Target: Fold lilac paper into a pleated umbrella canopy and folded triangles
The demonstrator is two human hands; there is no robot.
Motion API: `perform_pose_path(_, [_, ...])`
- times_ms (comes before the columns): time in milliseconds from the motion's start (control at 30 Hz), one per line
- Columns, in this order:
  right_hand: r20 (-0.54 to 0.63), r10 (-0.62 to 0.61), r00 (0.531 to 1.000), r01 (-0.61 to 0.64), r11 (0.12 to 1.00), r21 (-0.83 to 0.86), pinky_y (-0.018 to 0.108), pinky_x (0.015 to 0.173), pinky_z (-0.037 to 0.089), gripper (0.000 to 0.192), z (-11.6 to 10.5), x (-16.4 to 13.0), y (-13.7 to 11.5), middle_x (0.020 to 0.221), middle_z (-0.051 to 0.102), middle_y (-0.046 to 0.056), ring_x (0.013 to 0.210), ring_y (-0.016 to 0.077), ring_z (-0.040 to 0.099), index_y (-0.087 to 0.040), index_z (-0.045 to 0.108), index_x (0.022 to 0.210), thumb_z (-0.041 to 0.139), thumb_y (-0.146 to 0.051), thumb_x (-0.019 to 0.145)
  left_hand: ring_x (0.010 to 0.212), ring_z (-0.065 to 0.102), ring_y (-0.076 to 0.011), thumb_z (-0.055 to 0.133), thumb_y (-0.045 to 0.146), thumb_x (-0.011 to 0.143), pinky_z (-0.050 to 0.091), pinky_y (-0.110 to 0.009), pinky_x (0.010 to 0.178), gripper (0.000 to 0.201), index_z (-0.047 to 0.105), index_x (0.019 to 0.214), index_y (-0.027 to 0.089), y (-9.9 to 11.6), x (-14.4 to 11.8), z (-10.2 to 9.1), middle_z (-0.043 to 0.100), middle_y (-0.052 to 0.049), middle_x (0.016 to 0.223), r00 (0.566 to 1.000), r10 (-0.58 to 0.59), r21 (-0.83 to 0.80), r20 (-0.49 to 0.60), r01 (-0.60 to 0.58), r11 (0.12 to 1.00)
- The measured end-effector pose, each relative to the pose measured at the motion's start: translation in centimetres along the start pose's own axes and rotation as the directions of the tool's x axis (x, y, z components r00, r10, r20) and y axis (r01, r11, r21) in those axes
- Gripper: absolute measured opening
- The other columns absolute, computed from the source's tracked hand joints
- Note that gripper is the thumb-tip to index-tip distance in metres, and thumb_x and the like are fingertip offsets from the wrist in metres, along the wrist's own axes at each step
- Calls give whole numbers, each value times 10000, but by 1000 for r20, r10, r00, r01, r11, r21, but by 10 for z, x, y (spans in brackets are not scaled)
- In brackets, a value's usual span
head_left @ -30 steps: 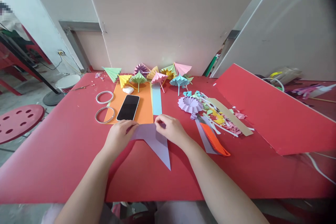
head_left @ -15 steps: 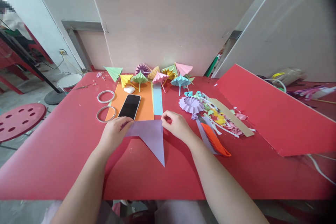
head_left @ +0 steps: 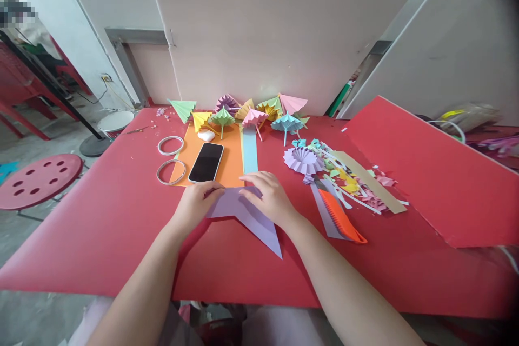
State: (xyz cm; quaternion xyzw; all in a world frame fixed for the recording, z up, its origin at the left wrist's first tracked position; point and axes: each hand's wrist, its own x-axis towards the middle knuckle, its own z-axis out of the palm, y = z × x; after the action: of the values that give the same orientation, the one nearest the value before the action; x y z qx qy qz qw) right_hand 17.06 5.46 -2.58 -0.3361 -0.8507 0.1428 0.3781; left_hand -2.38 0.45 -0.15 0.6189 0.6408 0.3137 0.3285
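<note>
A sheet of purple paper (head_left: 251, 217), folded, with a notch in its near edge and a long point slanting toward me, is between my hands above the table. My left hand (head_left: 194, 203) is closed on its left end, thumb and fingers pinching the top edge. Over the right part of the paper, my right hand (head_left: 272, 197) has its thumb and fingers apart; the thumb touches the sheet. Just beyond the left hand lies a phone (head_left: 206, 162) with a dark screen, resting on orange paper (head_left: 230, 165).
Several small paper umbrellas (head_left: 222, 119) line the back of the red table (head_left: 121, 216). Two tape rolls (head_left: 171, 172) lie left of the phone. Right are a pleated purple paper disc (head_left: 303, 161), paper scraps (head_left: 351, 184), an orange-handled tool (head_left: 343, 219) and a tilted red board (head_left: 438, 184).
My right hand has let go of the paper's right corner and slid left along the top edge, its fingers now spread. The paper's point has swung right. The camera view has shifted slightly.
</note>
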Motion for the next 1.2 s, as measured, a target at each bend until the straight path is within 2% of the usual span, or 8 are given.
perform_pose_path(100, [92, 68, 993, -72, 997, 34, 386, 829, 451, 143, 3, -1, -3, 920, 696, 48, 880, 212, 616, -242, 623, 943, 527, -297, 853, 709, 565, -162, 556, 404, 769, 416, -266, 650, 255, 676, 887, 212, -1, 1, 2, 667, -7, 807, 999, -27, -77, -44, 24, 997])
perform_pose_path(267, [145, 365, 920, -391, 880, 269, 304, 674, 475, 137, 2, 1, -1, 801, 679, 12, 740, 174, 621, -242, 623, 780, 517, -318, 824, 674, 583, -149, 596, 413, 758, 426, -264, 619, 556, 462, 1254, 199, -2, 3, 0, 633, 11, 712, 990, -67, -408, -128, 9, 913])
perform_pose_path(433, [91, 546, 833, -527, 733, 430, 295, 655, 464, 208, 2, 4, 2, 745, 645, 9, 707, 167, 600, -217, 621, 869, 538, -383, 776, 764, 634, -179, 663, 323, 732, 464, -315, 699, 703, 297, 1325, 228, -1, 2, 4, 658, -3, 773, 991, -30, -568, 130, 99, 817])
perform_pose_path(567, [42, 543, 839, -506, 748, 430, 302, 654, 468, 240, 8, 2, 0, 717, 624, 3, 690, 166, 593, -223, 610, 951, 520, -376, 789, 760, 636, -175, 625, 245, 762, 449, -277, 640, 450, 402, 1153, 243, 0, -1, 11, 668, -17, 820, 971, 29, -547, 237, 108, 830])
perform_pose_path(667, [29, 477, 878, -450, 805, 386, 336, 778, 475, 225, 11, 1, -4, 917, 658, 45, 872, 191, 609, -234, 621, 960, 517, -356, 802, 735, 632, -167, 605, 234, 774, 444, -263, 621, 397, 420, 1125, 235, 1, -2, 12, 670, -17, 814, 975, 35, -557, 221, 97, 825])
perform_pose_path(800, [123, 370, 921, -389, 862, 325, 388, 888, 447, 350, 9, -1, -8, 1109, 616, 75, 1033, 226, 569, -250, 609, 1084, 542, -444, 801, 707, 622, -154, 599, 246, 787, 449, -283, 663, 551, 359, 1283, 233, 4, -3, 10, 669, -9, 784, 977, 46, -574, 209, 85, 814])
perform_pose_path(967, [297, 323, 899, -410, 859, 306, 431, 920, 435, 636, 6, -3, -13, 1261, 541, 69, 1140, 254, 509, -294, 429, 1315, 620, -486, 740, 730, 606, -142, 586, 241, 804, 438, -286, 691, 802, 104, 1444, 271, 3, -4, 9, 673, 0, 794, 982, 21, -543, 187, 86, 835])
perform_pose_path(1200, [268, 380, 885, -461, 791, 402, 398, 926, 440, 476, 2, 0, -16, 1256, 562, 42, 1131, 226, 535, -293, 453, 1273, 544, -390, 815, 729, 589, -140, 598, 235, 787, 447, -311, 731, 826, 108, 1451, 273, 1, -3, 10, 658, 2, 805, 984, 13, -579, 177, 93, 810])
